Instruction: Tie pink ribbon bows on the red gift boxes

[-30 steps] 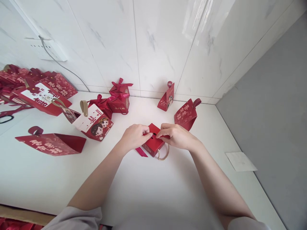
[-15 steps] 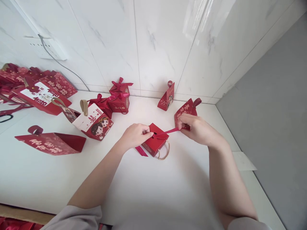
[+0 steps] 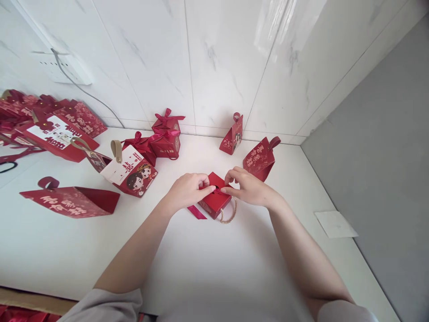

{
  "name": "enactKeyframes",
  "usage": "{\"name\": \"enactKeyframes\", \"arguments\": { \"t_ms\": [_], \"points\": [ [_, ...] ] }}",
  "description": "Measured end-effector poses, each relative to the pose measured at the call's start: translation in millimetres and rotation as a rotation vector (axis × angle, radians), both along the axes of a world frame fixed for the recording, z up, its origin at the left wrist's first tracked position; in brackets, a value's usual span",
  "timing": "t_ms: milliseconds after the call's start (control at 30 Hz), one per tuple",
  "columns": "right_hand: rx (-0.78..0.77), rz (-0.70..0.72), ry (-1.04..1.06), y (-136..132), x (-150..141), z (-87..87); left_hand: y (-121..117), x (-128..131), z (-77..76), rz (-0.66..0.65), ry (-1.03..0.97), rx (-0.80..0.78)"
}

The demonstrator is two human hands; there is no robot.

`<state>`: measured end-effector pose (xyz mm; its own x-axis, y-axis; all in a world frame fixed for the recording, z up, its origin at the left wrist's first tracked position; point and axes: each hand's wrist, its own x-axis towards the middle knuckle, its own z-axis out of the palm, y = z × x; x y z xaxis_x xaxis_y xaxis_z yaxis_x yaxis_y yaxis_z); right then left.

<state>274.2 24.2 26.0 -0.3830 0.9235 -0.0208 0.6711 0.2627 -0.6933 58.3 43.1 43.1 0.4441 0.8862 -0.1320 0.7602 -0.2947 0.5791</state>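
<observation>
A small red gift box (image 3: 214, 208) lies on the white counter in front of me, a twisted gold cord handle (image 3: 229, 219) looping out at its near right side. Over its top runs a crimson ribbon (image 3: 197, 212), one tail of which hangs past the left edge onto the counter. My left hand (image 3: 189, 190) is closed, thumb and fingers pinching the ribbon at the middle of the box top. From the right, my right hand (image 3: 246, 188) also pinches the ribbon close to the box's centre. The fingers partly cover the crossing of the ribbon.
Behind stand red boxes with ribbon bows (image 3: 166, 143). Red paper gift boxes with strap handles surround the work, such as one at the right (image 3: 259, 158) and one at the left (image 3: 67, 201). Scissors (image 3: 8, 167) lie far left; a white wall plate (image 3: 336, 223) is at right.
My right hand has moved left, from holding the ribbon stretched out at the right to the top of the box. My left hand stays in place.
</observation>
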Motion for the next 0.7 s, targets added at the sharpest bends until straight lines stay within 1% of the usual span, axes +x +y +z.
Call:
{"name": "enactKeyframes", "arguments": {
  "t_ms": [100, 200, 333, 500, 567, 700],
  "points": [
    [-0.052, 0.017, -0.022, -0.2, -5.7, -2.4, -0.6, 0.3, 0.5, 0.011, -0.021, -0.002],
    [-0.119, 0.032, -0.006, -1.7, -5.0, 1.5, 0.8, -0.8, 0.2, 0.003, -0.066, -0.058],
    [-0.256, 0.029, 0.147, -3.7, 1.7, 7.9, 3.9, -4.0, 0.8, -0.034, -0.158, -0.196],
    [-0.474, 0.036, 0.362, -1.3, 10.2, 8.6, 8.0, -12.1, 5.4, -0.024, -0.205, -0.347],
    [-0.492, 0.048, 0.399, 1.7, 11.0, 6.5, 11.0, -16.7, 6.9, -0.05, -0.206, -0.386],
    [-0.452, 0.096, 0.434, 7.2, 9.8, 0.9, 19.5, -24.5, 4.4, -0.115, -0.211, -0.441]
  ]
}}
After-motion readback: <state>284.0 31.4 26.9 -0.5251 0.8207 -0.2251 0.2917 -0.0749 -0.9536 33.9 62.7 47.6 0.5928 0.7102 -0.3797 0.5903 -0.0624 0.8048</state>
